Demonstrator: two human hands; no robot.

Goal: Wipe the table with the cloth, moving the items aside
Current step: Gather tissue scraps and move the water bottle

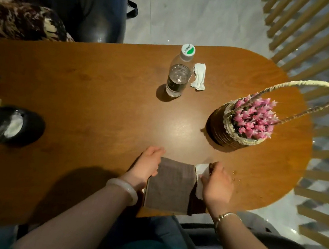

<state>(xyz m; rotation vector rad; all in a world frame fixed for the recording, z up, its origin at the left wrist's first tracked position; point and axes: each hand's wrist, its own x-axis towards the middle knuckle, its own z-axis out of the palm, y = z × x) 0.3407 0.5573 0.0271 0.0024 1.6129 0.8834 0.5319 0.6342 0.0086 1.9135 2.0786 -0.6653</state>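
A folded grey-brown cloth (171,184) lies flat on the wooden table (101,86) at its near edge. My left hand (148,164) rests along the cloth's left side, fingers curled on its edge. My right hand (217,183) grips the cloth's right edge, where a white piece (202,172) shows under the fingers. A clear water bottle (179,74) with a white and green cap stands at the far middle. A crumpled white tissue (199,76) lies just right of it. A woven basket of pink flowers (243,122) stands at the right.
A black round holder with white paper (15,123) sits at the table's left edge. Small crumbs (236,175) lie right of my right hand. Wooden slats (317,40) line the right side. A dark chair (90,10) and patterned fabric (17,11) are beyond the far edge.
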